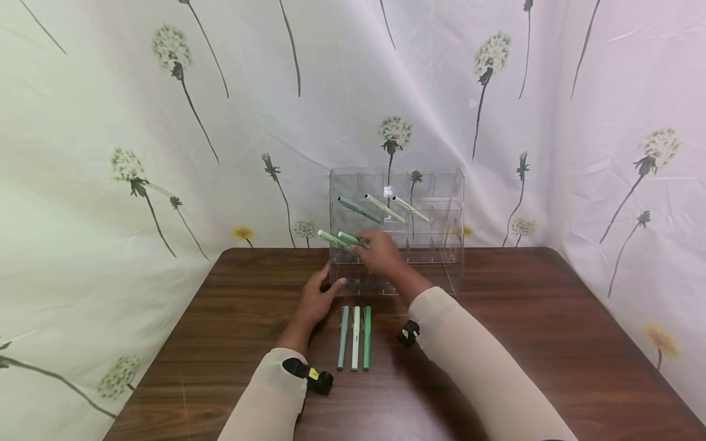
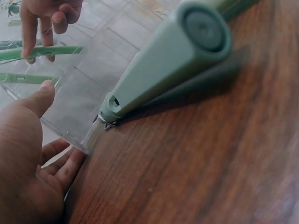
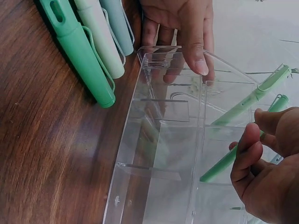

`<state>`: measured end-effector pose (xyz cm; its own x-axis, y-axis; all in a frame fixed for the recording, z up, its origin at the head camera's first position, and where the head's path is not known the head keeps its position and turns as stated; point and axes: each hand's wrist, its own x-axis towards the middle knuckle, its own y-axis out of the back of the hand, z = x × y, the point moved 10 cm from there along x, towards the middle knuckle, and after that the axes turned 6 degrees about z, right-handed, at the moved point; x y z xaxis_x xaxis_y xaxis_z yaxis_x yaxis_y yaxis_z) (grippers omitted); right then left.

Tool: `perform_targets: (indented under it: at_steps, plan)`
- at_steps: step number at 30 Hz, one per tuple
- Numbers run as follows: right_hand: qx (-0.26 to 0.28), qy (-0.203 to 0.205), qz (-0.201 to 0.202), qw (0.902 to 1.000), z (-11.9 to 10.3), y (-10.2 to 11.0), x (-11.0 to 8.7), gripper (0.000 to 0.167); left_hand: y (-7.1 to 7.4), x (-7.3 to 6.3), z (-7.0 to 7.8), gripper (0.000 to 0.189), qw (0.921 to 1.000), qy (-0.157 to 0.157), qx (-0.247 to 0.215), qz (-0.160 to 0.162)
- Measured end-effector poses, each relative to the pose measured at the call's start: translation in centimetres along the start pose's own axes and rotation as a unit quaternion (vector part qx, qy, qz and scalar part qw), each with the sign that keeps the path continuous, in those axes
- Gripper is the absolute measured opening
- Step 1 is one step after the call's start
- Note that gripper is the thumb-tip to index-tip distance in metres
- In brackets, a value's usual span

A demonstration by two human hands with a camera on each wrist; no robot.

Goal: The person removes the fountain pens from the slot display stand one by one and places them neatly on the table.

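A clear acrylic pen organizer [image 1: 452, 269] stands at the back of the table with stepped tiers. My right hand [image 1: 380, 252] pinches a green pen [image 3: 219, 164] that leans in a lower tier. Beside it in that tier leans a light green pen [image 1: 328, 236]. My left hand [image 1: 317, 298] rests at the organizer's front left corner, its thumb in front and its straight fingers along the side. On the table before the organizer lie a grey-blue pen [image 1: 343, 338], a whitish pen [image 1: 355, 338] and a green pen [image 1: 367, 338], side by side.
Higher in the organizer lean a grey-blue pen [image 1: 357, 209] and two pale pens, one of them a pale green pen [image 1: 410, 209]. A flower-printed cloth [image 1: 248, 122] hangs behind the wooden table [image 1: 524, 343] and along its sides.
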<state>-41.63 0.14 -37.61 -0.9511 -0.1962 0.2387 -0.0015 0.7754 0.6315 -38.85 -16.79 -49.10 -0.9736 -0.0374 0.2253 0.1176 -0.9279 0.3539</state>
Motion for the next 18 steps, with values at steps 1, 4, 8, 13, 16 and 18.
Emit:
perform_targets:
  at_steps: [1, 4, 8, 13, 16, 18]
  plan:
    - [0.001, 0.001, 0.001, 1.0, 0.01, -0.02, -0.02, 0.043, -0.01, 0.0, -0.01, 0.073, 1.0, 0.0, 0.0, 0.0]
    - [0.001, 0.002, 0.007, 1.0, 0.08, 0.01, 0.04, 0.04, -0.03, 0.02, -0.07, 0.074, 1.0, 0.0, 0.0, 0.0]
    - [0.015, -0.006, 0.015, 0.9998, 0.28, 0.14, 0.24, 0.037, 0.01, 0.09, -0.02, 0.073, 1.0, -0.002, -0.006, 0.003]
    - [0.019, -0.011, 0.022, 0.9995, 0.37, 0.32, 0.44, 0.034, 0.1, 0.08, 0.02, 0.074, 1.0, -0.004, -0.006, 0.004]
    - [0.018, -0.007, 0.031, 0.9993, 0.23, 0.54, 0.54, 0.029, 0.13, 0.08, 0.03, 0.074, 1.0, -0.004, -0.006, 0.003]
    - [0.017, -0.004, 0.036, 0.9992, 0.15, 0.68, 0.58, 0.027, 0.15, 0.06, 0.03, 0.074, 1.0, -0.004, -0.005, 0.004]
